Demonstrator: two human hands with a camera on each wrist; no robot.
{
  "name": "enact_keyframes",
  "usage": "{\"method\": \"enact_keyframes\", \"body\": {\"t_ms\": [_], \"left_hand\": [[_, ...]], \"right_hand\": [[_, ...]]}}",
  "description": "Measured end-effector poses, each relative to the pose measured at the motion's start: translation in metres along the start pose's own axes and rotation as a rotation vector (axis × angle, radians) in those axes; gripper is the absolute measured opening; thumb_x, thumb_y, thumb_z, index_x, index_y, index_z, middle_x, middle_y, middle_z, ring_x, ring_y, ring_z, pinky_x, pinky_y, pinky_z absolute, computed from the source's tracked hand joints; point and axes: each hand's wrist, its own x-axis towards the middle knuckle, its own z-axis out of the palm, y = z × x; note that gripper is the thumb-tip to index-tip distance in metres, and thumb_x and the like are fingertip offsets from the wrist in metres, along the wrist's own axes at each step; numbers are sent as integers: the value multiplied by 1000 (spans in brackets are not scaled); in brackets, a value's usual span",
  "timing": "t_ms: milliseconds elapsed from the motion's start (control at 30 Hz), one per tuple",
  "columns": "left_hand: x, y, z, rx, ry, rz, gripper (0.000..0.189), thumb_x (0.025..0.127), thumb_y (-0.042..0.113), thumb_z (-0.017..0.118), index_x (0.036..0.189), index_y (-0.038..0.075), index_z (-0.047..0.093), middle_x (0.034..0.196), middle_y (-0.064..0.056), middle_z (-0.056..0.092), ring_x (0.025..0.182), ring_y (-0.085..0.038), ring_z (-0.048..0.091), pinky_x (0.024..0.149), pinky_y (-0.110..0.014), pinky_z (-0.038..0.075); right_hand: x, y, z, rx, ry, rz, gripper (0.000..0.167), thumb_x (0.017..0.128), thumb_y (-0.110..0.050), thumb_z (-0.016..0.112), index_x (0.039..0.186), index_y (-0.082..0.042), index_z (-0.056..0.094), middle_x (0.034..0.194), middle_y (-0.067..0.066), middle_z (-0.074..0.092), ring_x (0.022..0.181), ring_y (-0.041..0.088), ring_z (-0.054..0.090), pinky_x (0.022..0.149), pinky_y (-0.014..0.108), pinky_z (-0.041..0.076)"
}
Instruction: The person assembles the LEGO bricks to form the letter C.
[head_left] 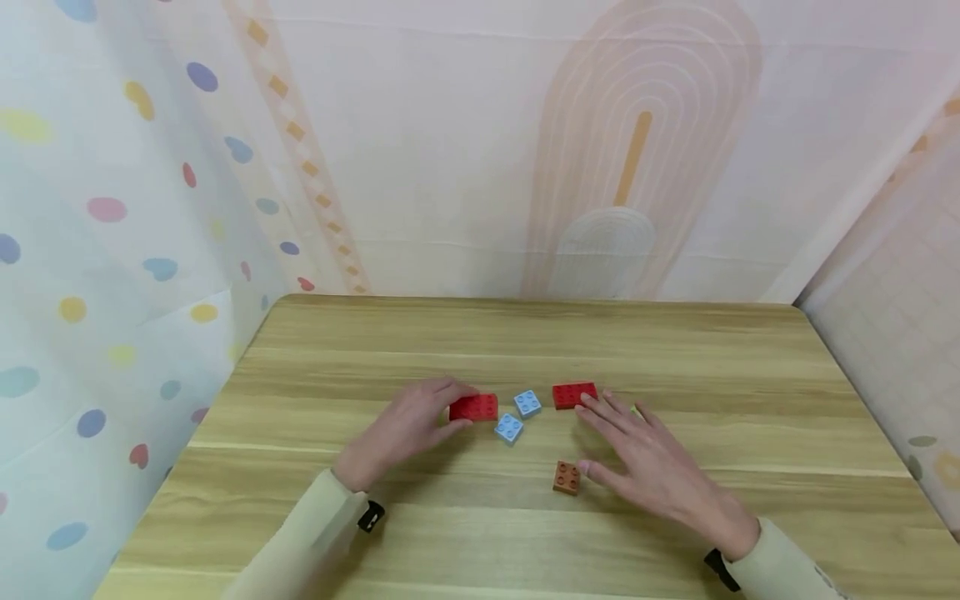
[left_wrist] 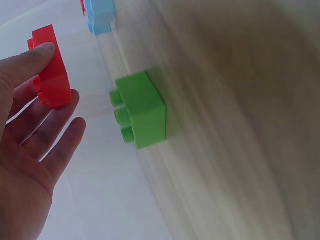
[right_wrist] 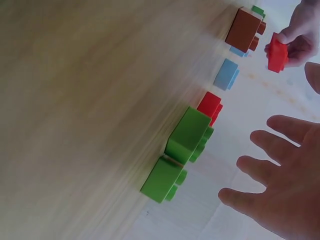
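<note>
Head view: green brick [head_left: 635, 411] mostly hidden

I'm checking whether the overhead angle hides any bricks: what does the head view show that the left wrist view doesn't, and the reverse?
Only the head view: the right hand, the brown brick by its thumb, and a green sliver partly hidden behind that hand.

Only the left wrist view: a green brick in plain sight on the table, near the left hand.

Both: the left hand pinching a red brick, at least one blue brick, and the table.
</note>
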Motion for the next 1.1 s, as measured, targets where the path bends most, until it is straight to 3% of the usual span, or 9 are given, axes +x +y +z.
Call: {"method": "enact_keyframes", "body": {"t_ms": [367,533,833,1100], "left_hand": [[-11,19,7,-74,5,1,41,89,22,85,124,7,71,115,-6,72,97,-17,68,83,-34,62],[-11,28,11,-83,-46,3,41,91,26,83,125,7,70,112,-3,72,95,-14,65,82,-31,60],[-11,41,20,-68,-129,-2,41,96,32,77,129,9,69,119,-4,71,112,-20,66,97,-40,57],[-5,50,27,-100,-184,2,38,96,31,76,126,8,70,118,-2,71,108,-16,67,94,-34,58]], "right_hand": [[5,-3,5,34,-68,10,71,98,-52,66,151,-5,52,158,13,47,148,39,37,118,68,29],[7,-4,7,34,-104,0,72,99,-55,64,151,-6,52,158,14,47,149,37,37,118,67,29],[9,-5,9,29,-163,-29,75,97,-53,68,151,-5,51,158,14,47,148,38,37,119,66,28],[10,-6,10,5,-199,-63,77,92,-54,73,149,-6,54,156,13,50,147,39,39,118,67,29]]}}
